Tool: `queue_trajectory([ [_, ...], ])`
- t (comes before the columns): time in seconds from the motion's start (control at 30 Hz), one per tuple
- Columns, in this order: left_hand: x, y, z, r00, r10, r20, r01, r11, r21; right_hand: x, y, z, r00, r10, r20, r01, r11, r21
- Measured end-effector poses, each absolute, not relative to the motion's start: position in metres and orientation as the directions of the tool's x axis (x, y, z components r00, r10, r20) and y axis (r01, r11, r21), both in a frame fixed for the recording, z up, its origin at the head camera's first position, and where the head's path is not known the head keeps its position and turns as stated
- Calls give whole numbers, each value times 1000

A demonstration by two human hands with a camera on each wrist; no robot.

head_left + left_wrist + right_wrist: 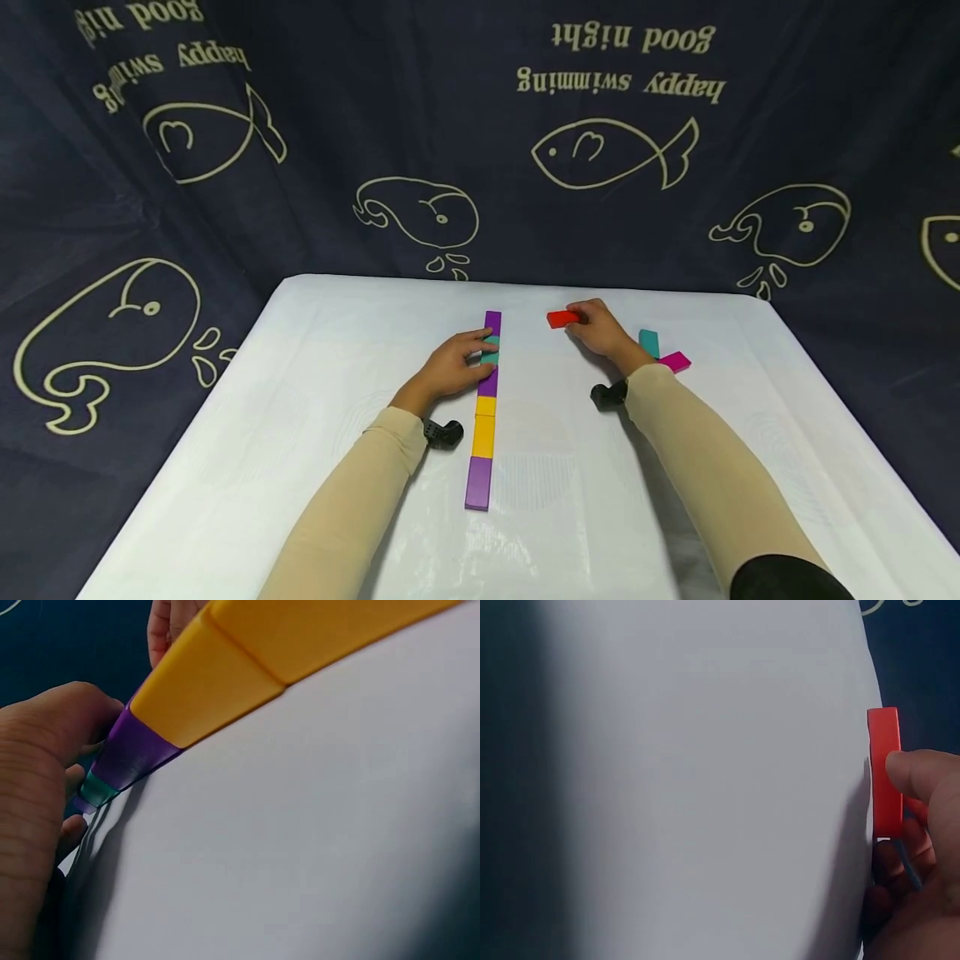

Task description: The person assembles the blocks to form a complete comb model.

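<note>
A straight row of flat blocks runs away from me on the white table, with a purple block (pixel 477 483) nearest, then yellow blocks (pixel 483 437), another purple block (pixel 487 385), teal, and purple at the far end (pixel 492 322). My left hand (pixel 452 364) lies against the row's left side, its extended fingers over the teal part (pixel 490 359) and its thumb by the middle purple block (pixel 136 754). To the right of the far end, my right hand (pixel 600 327) pinches a red block (pixel 560 319). Its thumb (pixel 907 771) presses the red block's side in the right wrist view.
A loose teal block (pixel 648 342) and a magenta block (pixel 677 362) lie right of my right wrist, partly behind the sleeve. Dark cloth (pixel 420 100) with fish and whale drawings hangs beyond the table's back edge. A black wrist device (pixel 444 434) sits under each forearm.
</note>
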State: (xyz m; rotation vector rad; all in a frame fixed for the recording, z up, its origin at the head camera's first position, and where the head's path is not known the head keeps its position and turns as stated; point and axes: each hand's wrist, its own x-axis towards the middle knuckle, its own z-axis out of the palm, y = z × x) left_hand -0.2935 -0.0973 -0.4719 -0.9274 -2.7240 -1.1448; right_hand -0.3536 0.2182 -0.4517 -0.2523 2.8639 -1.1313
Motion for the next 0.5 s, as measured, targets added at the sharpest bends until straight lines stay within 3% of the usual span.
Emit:
queue_trajectory([
  [0.5, -293, -98, -474, -813, 511, 279, 554, 532, 640, -356, 213, -454, -985, -174, -4, -128, 740, -661],
])
